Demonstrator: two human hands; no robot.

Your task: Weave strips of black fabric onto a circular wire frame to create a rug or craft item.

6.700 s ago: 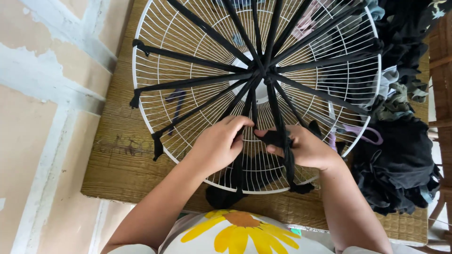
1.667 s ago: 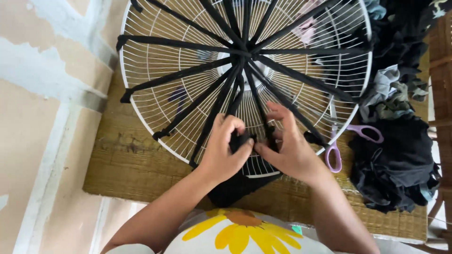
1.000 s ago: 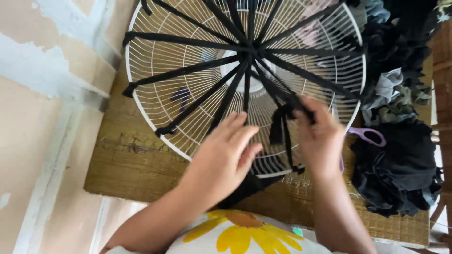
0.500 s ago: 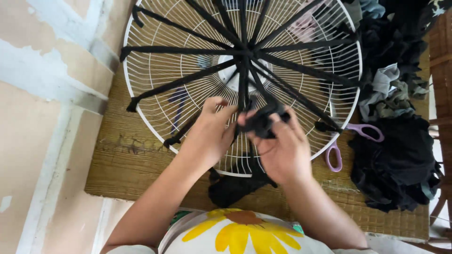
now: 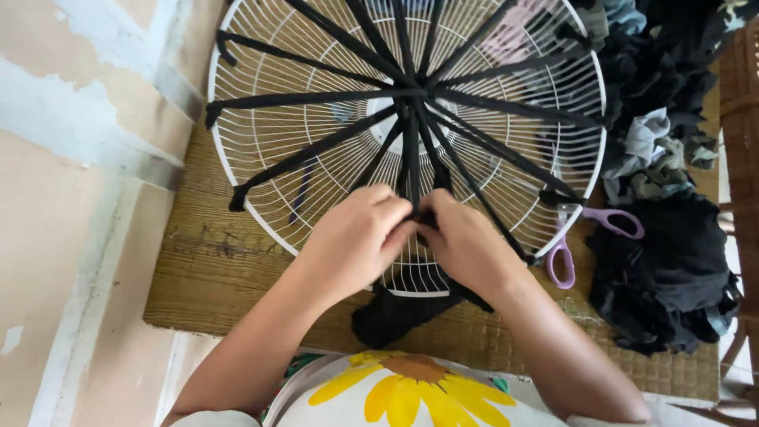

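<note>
Head view: left hand point(image 5: 356, 241) and right hand point(image 5: 466, 245) pinch one black fabric strip point(image 5: 413, 158) together at the lower edge of the white fan grille point(image 5: 261, 142). Purple-handled scissors point(image 5: 589, 237) lie just right of the grille.

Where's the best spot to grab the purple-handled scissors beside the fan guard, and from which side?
Take the scissors by the purple finger loops, coming from the right, over the woven mat. The loops lie flat and exposed there, while the blades point under the white fan guard rim, so that end is blocked. The right hand is nearer.
</note>
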